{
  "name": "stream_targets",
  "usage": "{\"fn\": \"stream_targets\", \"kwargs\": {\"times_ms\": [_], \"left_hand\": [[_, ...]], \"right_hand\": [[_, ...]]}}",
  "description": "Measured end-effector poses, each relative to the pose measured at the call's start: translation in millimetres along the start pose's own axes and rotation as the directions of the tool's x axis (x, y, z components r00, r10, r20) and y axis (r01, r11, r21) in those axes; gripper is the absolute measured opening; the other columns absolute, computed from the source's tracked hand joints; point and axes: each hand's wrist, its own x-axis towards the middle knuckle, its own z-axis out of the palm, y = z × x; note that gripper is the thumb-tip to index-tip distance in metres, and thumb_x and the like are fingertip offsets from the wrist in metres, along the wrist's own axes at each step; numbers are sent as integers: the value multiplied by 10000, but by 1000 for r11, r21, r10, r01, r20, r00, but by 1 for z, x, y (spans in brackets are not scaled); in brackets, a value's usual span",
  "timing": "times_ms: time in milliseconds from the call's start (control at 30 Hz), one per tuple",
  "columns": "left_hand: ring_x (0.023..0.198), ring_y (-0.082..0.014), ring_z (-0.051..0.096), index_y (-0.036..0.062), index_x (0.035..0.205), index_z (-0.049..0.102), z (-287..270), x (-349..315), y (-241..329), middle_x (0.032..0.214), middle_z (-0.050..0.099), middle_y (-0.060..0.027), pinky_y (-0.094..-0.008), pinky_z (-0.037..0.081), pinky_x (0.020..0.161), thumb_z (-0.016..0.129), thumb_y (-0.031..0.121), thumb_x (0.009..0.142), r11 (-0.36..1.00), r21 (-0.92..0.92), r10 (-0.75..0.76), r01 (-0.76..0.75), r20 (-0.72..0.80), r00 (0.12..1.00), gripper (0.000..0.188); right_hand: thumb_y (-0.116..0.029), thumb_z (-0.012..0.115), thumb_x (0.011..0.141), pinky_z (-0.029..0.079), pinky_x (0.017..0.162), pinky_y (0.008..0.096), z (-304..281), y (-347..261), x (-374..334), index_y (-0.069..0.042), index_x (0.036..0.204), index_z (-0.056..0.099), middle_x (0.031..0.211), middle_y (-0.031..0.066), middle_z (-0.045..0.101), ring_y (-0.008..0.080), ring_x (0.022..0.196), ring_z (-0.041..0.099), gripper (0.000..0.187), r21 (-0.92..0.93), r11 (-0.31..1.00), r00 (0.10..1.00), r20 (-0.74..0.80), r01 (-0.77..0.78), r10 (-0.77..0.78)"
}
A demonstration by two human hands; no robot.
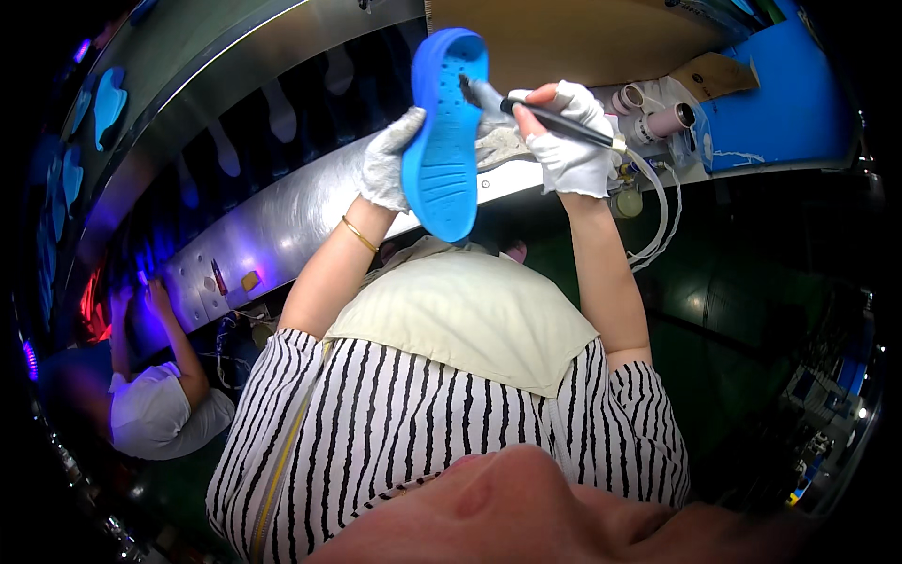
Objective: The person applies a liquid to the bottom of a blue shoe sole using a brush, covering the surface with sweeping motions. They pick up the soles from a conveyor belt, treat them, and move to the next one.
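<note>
My left hand (387,162), in a pale glove, grips a bright blue shoe sole (442,174) by its left edge. The sole is raised upright in front of me, its grooved and dotted inner face showing. In my right hand (575,141), also gloved with some bare fingertips, is a black-handled brush (567,126). Its dark bristles meet the upper part of the sole, or hover just over it; which one I cannot tell. A clear hose (660,207) runs from the handle's rear end and curves down on the right.
A metal ledge (301,207) borders a dark conveyor with several pale sole shapes. Pinkish cylinders (670,120) lie by a blue panel (780,94) at right. A yellow block (250,280) and red-handled tool (218,277) rest on the ledge. Another person (169,409) works at far left.
</note>
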Motion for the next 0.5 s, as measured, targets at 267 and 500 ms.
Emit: {"fn": "stream_targets", "kwargs": {"times_ms": [267, 500], "left_hand": [[1053, -246, 555, 67, 1307, 405, 11, 25, -29, 1200, 527, -129, -382, 498, 892, 471, 603, 851, 960, 194, 239, -201, -197, 951, 706], [1106, -287, 528, 82, 1342, 376, 14, 27, -23, 1242, 512, -157, -408, 449, 959, 402, 644, 858, 924, 315, 277, -215, -167, 946, 743]], "right_hand": [[84, 668, 720, 492, 620, 224, 21, -7, -9, -19, 859, 614, 785, 60, 621, 97, 676, 600, 181, -199, 880, 894, 225, 431, -387], [70, 678, 719, 482, 642, 224, 17, -2, -17, -15, 917, 624, 811, 58, 608, 108, 676, 596, 222, -229, 860, 876, 286, 457, -389]]}}
